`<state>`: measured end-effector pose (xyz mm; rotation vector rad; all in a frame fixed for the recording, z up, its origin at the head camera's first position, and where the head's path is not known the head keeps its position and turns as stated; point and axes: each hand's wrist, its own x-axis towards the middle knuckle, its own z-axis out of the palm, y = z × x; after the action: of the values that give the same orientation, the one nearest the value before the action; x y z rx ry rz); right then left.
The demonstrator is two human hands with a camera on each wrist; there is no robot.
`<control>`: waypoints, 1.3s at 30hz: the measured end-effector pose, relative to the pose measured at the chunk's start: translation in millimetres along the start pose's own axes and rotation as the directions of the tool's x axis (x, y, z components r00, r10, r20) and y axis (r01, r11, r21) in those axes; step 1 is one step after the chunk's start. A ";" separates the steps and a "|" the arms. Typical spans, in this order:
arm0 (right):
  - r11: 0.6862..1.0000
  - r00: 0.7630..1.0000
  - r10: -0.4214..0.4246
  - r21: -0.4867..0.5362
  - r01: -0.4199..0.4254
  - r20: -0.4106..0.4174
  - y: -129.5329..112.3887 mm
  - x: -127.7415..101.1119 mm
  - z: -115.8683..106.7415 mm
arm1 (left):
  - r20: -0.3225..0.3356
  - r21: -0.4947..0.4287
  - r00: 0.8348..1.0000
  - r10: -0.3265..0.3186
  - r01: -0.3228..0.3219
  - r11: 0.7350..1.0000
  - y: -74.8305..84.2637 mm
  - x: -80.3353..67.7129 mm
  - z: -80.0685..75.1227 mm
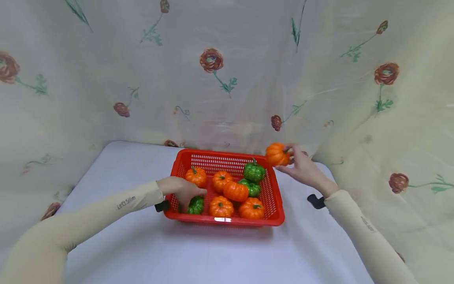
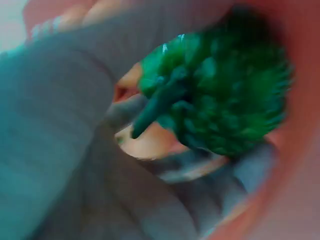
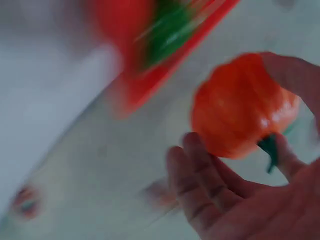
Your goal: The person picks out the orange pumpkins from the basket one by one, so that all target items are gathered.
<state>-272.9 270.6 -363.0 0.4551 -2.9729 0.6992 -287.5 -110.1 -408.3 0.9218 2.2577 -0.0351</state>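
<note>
My right hand (image 1: 301,165) holds a small orange pumpkin (image 1: 276,154) above the basket's right back corner. In the right wrist view the thumb and a finger pinch this pumpkin (image 3: 240,107) near its green stem, while other fingers stretch out beside it. Inside the red basket (image 1: 280,215), at its front left, my left hand (image 1: 182,191) reaches down over a green pumpkin (image 1: 196,205). The left wrist view is blurred but has the fingers curled about that green pumpkin (image 2: 230,90), its dark stem pointing toward the palm.
Several orange pumpkins, among them one lying on its side (image 1: 235,191), share the basket with two more green pumpkins, one upright at the back right (image 1: 254,172). The basket stands on a white table (image 1: 227,256). A flowered curtain (image 1: 213,102) hangs behind the table.
</note>
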 end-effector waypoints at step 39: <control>0.958 0.864 -0.004 -0.247 0.148 0.504 -98.4 16.2 86.7 | -0.213 -0.237 0.975 0.067 -0.118 0.964 8.4 -26.2 -9.9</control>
<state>-258.0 143.7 -396.7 0.8409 -3.4250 0.1518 -274.7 -117.0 -383.0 0.9283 2.3332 0.3939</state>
